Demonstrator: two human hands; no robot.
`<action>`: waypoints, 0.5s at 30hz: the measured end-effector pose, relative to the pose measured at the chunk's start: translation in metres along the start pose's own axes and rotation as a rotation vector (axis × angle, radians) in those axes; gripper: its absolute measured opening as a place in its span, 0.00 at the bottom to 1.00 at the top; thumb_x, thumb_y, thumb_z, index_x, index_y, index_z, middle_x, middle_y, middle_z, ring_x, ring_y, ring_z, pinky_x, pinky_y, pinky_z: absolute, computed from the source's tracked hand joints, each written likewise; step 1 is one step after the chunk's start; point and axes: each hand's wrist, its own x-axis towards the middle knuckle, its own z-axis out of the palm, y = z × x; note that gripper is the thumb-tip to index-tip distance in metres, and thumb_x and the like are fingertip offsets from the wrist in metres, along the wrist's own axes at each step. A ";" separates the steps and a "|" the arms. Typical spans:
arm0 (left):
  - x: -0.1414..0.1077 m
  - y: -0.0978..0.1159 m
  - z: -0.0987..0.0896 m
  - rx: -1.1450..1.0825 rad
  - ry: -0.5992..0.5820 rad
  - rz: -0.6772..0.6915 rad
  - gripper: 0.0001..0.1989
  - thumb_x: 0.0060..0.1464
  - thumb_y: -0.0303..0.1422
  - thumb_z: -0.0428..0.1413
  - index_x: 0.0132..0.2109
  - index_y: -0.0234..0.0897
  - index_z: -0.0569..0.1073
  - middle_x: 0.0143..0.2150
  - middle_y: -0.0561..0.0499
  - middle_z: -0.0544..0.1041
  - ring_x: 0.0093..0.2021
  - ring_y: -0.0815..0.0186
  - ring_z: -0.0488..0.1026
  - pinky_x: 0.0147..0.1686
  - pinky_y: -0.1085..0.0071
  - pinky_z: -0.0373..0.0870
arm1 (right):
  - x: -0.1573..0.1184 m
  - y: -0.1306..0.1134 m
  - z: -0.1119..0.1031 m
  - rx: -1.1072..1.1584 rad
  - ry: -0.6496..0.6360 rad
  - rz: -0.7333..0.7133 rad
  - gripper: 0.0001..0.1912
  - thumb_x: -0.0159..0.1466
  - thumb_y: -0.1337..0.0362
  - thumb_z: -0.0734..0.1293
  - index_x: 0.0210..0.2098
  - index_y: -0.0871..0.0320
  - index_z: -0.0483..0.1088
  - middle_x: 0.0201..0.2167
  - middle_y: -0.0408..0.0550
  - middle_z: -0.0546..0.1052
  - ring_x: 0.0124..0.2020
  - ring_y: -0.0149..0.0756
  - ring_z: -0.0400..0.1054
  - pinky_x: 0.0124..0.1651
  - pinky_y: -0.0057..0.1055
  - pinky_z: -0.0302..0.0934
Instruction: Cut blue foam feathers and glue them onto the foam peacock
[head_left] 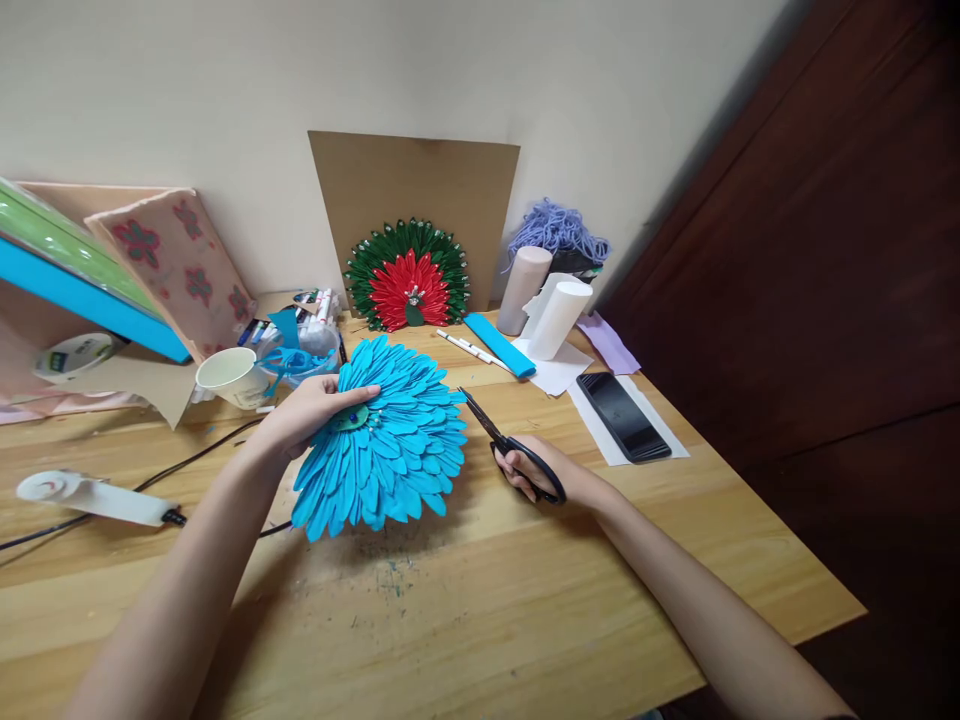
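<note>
My left hand [319, 408] grips a blue paper peacock fan [405, 430] by its left side, thumb across the front near a small green body with white beads. Layered pointed petals spread out to the right and downward from there. In my right hand [529, 470] is a pair of black-handled scissors [499, 435], fingers through the handles. The blades point up and left, their tips at the fan's right edge; whether they touch a petal I cannot tell. The fan is held above the wooden table [525, 620].
Behind stands a brown board [420, 180] with a red and green peacock fan [409, 275]. On the right lie a phone [624, 415], white roll [561, 320] and purple yarn [559, 235]. At left are a paper cup [232, 378], a white corded tool [97, 498] and its black cable.
</note>
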 end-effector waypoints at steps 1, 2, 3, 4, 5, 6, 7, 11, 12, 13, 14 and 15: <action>0.000 0.000 -0.001 0.016 0.002 -0.005 0.18 0.34 0.41 0.67 0.31 0.34 0.74 0.26 0.46 0.79 0.24 0.62 0.76 0.23 0.71 0.74 | 0.000 0.002 -0.001 -0.002 -0.002 0.015 0.26 0.51 0.40 0.63 0.25 0.58 0.58 0.16 0.35 0.60 0.12 0.21 0.52 0.13 0.20 0.49; 0.000 0.001 -0.003 0.026 -0.002 -0.008 0.19 0.34 0.41 0.67 0.31 0.33 0.74 0.28 0.45 0.79 0.25 0.61 0.76 0.24 0.70 0.74 | -0.001 0.002 -0.002 -0.005 -0.007 0.036 0.24 0.52 0.42 0.63 0.25 0.58 0.58 0.16 0.36 0.60 0.12 0.21 0.52 0.13 0.20 0.49; 0.000 0.001 -0.004 0.029 -0.009 -0.010 0.19 0.34 0.41 0.67 0.31 0.33 0.74 0.29 0.44 0.80 0.25 0.61 0.76 0.25 0.70 0.74 | -0.002 0.000 -0.002 -0.010 -0.016 0.056 0.22 0.53 0.44 0.63 0.25 0.58 0.58 0.16 0.36 0.60 0.12 0.21 0.53 0.13 0.20 0.49; 0.001 0.001 -0.006 0.028 -0.019 -0.014 0.19 0.34 0.41 0.67 0.31 0.33 0.74 0.30 0.44 0.80 0.26 0.60 0.77 0.25 0.69 0.75 | -0.003 -0.002 -0.003 -0.016 -0.026 0.074 0.21 0.53 0.46 0.64 0.24 0.58 0.58 0.16 0.36 0.60 0.12 0.21 0.53 0.13 0.19 0.48; 0.001 0.000 -0.007 0.023 -0.028 -0.017 0.19 0.34 0.41 0.67 0.31 0.34 0.75 0.30 0.44 0.80 0.27 0.60 0.77 0.26 0.69 0.75 | -0.004 -0.005 -0.003 -0.023 -0.035 0.088 0.20 0.53 0.48 0.64 0.24 0.58 0.58 0.15 0.36 0.60 0.12 0.21 0.53 0.13 0.19 0.48; 0.002 0.000 -0.008 0.020 -0.031 -0.021 0.18 0.34 0.41 0.67 0.31 0.34 0.75 0.31 0.44 0.80 0.27 0.60 0.77 0.27 0.69 0.75 | -0.006 -0.009 -0.003 -0.023 -0.044 0.102 0.19 0.53 0.49 0.64 0.24 0.58 0.58 0.15 0.36 0.60 0.12 0.21 0.53 0.13 0.19 0.48; 0.002 0.000 -0.009 0.019 -0.032 -0.026 0.19 0.34 0.41 0.67 0.31 0.34 0.75 0.31 0.44 0.80 0.27 0.59 0.77 0.27 0.68 0.75 | -0.007 -0.012 -0.004 -0.018 -0.055 0.113 0.18 0.53 0.50 0.64 0.24 0.58 0.58 0.15 0.36 0.60 0.12 0.21 0.53 0.13 0.19 0.48; 0.003 0.000 -0.012 0.008 -0.035 -0.041 0.19 0.33 0.40 0.67 0.32 0.34 0.75 0.31 0.44 0.80 0.27 0.58 0.77 0.27 0.67 0.76 | -0.011 -0.018 -0.008 -0.008 -0.114 0.093 0.23 0.53 0.43 0.64 0.24 0.58 0.58 0.16 0.36 0.60 0.13 0.22 0.52 0.13 0.20 0.48; 0.003 0.000 -0.012 -0.002 -0.034 -0.042 0.18 0.33 0.40 0.68 0.32 0.34 0.75 0.31 0.44 0.80 0.27 0.59 0.77 0.26 0.67 0.76 | -0.012 -0.018 -0.008 -0.019 -0.125 0.058 0.26 0.52 0.39 0.63 0.24 0.58 0.58 0.16 0.36 0.59 0.13 0.22 0.52 0.14 0.21 0.49; 0.004 -0.001 -0.012 -0.011 -0.032 -0.042 0.18 0.33 0.39 0.68 0.31 0.34 0.75 0.30 0.44 0.80 0.26 0.59 0.77 0.26 0.68 0.75 | -0.012 -0.018 -0.008 -0.026 -0.135 0.019 0.30 0.50 0.35 0.61 0.25 0.58 0.58 0.17 0.36 0.59 0.14 0.22 0.52 0.14 0.21 0.50; 0.004 -0.001 -0.012 -0.019 -0.030 -0.041 0.18 0.32 0.39 0.68 0.30 0.34 0.75 0.30 0.44 0.80 0.26 0.59 0.77 0.25 0.68 0.75 | -0.012 -0.017 -0.008 -0.020 -0.147 -0.013 0.33 0.47 0.31 0.59 0.25 0.58 0.58 0.17 0.36 0.59 0.14 0.22 0.52 0.15 0.22 0.51; 0.005 -0.002 -0.011 -0.027 -0.029 -0.037 0.18 0.32 0.39 0.68 0.30 0.34 0.75 0.30 0.44 0.80 0.26 0.59 0.77 0.26 0.68 0.75 | -0.012 -0.015 -0.006 -0.001 -0.160 -0.032 0.36 0.45 0.28 0.56 0.26 0.58 0.58 0.17 0.36 0.58 0.14 0.22 0.52 0.16 0.22 0.53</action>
